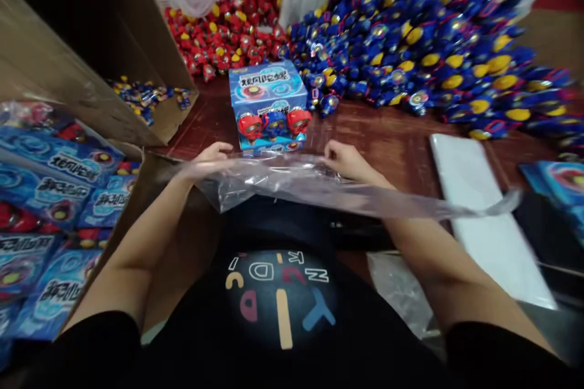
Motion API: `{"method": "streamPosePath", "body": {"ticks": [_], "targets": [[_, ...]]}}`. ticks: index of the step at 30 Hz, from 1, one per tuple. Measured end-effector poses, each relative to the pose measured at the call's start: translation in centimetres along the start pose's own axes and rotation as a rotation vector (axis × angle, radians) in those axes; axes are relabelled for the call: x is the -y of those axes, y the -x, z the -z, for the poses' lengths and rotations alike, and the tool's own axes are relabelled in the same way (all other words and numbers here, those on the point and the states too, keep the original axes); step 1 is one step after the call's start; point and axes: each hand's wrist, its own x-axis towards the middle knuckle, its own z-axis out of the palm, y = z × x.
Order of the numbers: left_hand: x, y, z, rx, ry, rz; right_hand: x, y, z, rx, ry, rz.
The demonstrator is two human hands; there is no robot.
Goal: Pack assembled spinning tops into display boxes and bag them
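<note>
A long sheet of clear plastic film stretches across in front of my body, its loose end trailing to the right over my forearm. My left hand is closed on the film's left part. Further right, my right hand is curled in a pinch on the film's upper edge. Just beyond the film, a blue printed box stands upright on the dark red table. Two red toys and one blue toy show across the box's front. Neither hand touches the box.
Heaps of red toys and blue toys lie at the back. An open carton stands left, above another carton of blue boxes. White flat packs lie right, near a blue package.
</note>
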Motion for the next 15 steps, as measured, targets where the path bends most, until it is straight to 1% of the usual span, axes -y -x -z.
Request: {"method": "streamPosePath", "body": {"ticks": [2,3,5,6,7,8,10,13,15], "targets": [[0.8,-1.5,-1.3,0.011,0.007,0.09,-0.8,-1.6,-2.7,-0.096,-0.002,-0.052],[0.8,-2.3,-1.9,0.013,0.005,0.116,-0.8,-2.4,-3.7,-0.11,-0.013,-0.07],[0.6,-3.3,-3.0,0.022,-0.008,0.135,-0.6,-3.1,-4.9,-0.069,-0.058,-0.085],[0.4,-3.2,-3.3,0.038,-0.016,0.134,-0.4,-2.6,-5.1,-0.031,-0.088,-0.085],[0.3,-2.6,-3.5,0.061,-0.021,0.13,-0.3,-1.5,-5.1,0.008,-0.119,-0.086],[0.3,-1.6,-3.6,0.089,-0.021,0.126,-0.2,0.3,-5.0,0.043,-0.148,-0.091],[0.6,1.2,-3.5,0.182,-0.007,0.124,0.1,5.1,-4.3,0.104,-0.192,-0.117],[1.1,5.6,-3.1,0.356,-0.002,0.118,0.8,12.9,-2.4,0.164,-0.237,-0.187],[1.3,7.4,-2.8,0.473,-0.102,0.081,1.1,17.0,-0.7,0.226,-0.207,-0.211]]}}
